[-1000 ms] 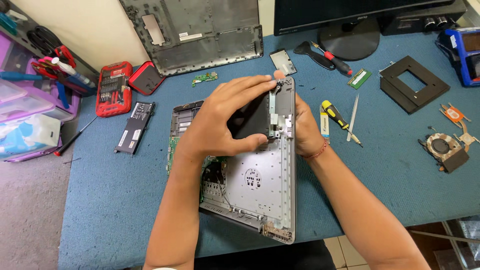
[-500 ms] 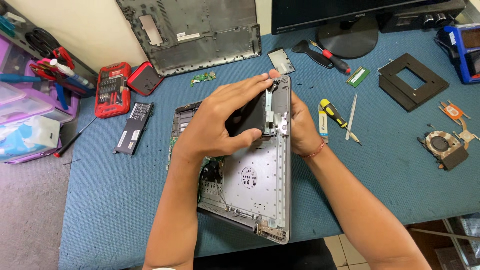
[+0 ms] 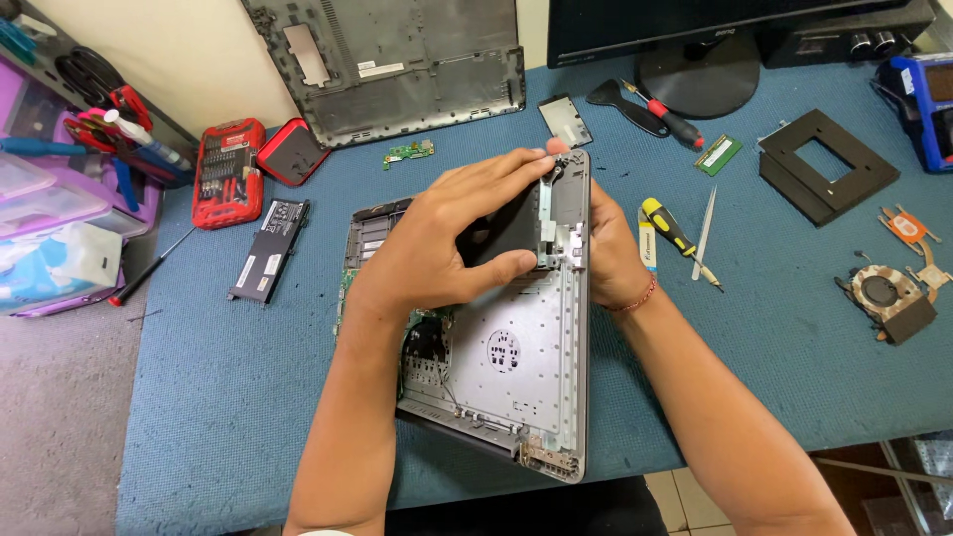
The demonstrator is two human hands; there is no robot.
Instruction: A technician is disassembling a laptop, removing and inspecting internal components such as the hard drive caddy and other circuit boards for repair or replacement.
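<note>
Both hands — left hand (image 3: 437, 243), right hand (image 3: 606, 248) — fingers clamped on the opened laptop chassis (image 3: 511, 367), black part (image 3: 506, 228) underneath.

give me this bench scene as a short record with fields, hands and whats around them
surface: blue mat on a workbench
main item: opened laptop chassis, inner metal plate facing up
left hand: left hand lies over the chassis top, fingers around a black component
right hand: right hand grips the chassis right edge
right of hands: yellow-handled screwdriver, cooling fan with heatsink, black square frame
left of hands: flat black battery, red bit set
behind: removed grey bottom cover, monitor stand
</note>
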